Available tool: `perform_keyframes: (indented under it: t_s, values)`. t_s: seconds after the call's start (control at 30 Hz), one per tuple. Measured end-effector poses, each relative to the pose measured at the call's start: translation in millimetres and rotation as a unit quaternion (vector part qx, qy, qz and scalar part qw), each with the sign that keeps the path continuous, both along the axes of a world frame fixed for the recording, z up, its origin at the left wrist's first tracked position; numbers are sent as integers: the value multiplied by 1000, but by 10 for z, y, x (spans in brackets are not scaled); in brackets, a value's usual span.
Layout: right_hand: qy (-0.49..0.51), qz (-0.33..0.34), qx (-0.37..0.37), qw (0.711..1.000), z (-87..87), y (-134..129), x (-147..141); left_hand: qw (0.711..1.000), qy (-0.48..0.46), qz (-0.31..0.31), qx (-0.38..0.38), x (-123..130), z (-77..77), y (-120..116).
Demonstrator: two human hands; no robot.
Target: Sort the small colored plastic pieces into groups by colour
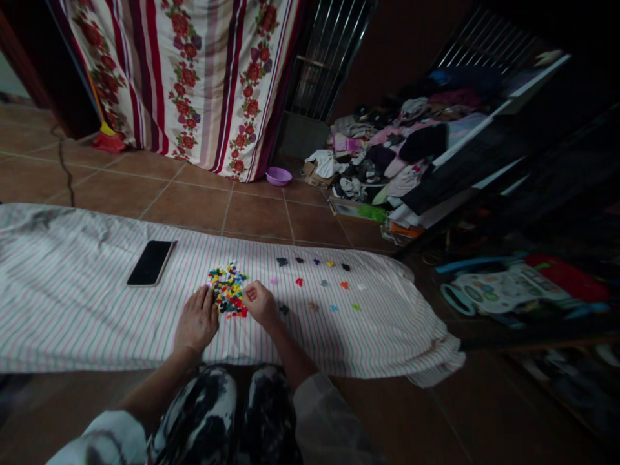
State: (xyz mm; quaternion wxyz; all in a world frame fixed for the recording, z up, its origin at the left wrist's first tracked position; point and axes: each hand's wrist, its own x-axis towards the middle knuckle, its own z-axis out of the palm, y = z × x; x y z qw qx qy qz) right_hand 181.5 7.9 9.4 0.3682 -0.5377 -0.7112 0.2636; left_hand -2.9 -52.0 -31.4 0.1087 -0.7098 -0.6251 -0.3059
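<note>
A mixed pile of tiny coloured pieces (227, 284), too small to name in kind, lies on a striped cloth (382, 329). Flat at the pile's left edge rests my left hand (197, 318), its fingers stretched out. My right hand (261, 303) is at the right edge with fingertips pinched together; whatever is between them I cannot make out. To the right, small single-colour clusters form three rows, among them a red cluster (299, 282), an orange cluster (343, 285), a yellow cluster (330, 263) and a lime green cluster (356, 307). A dark green cluster (283, 310) sits close beside my right wrist.
A smartphone (151, 263) with a dark screen lies left of the pile. Beyond the cloth are a tiled floor (256, 213), a purple basin (279, 176), a floral curtain (208, 84) and a heap of clothes (387, 148). Shelving stands at the right.
</note>
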Motion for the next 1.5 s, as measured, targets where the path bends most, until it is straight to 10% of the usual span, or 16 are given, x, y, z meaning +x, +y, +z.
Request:
perform_keyframes:
  t_s: [0.47,0.87,1.5]
  values:
    - [-5,-98,86,991,54,97,811,1000,4,-14,14,-25,-32,11]
    - [37,-256,-2,966,35,146,1710,1000,8,-11,3,-31,-28,15]
    - [-187,-352,-50,916,-3,444,2295,999,50,-6,-4,-37,-13,6]
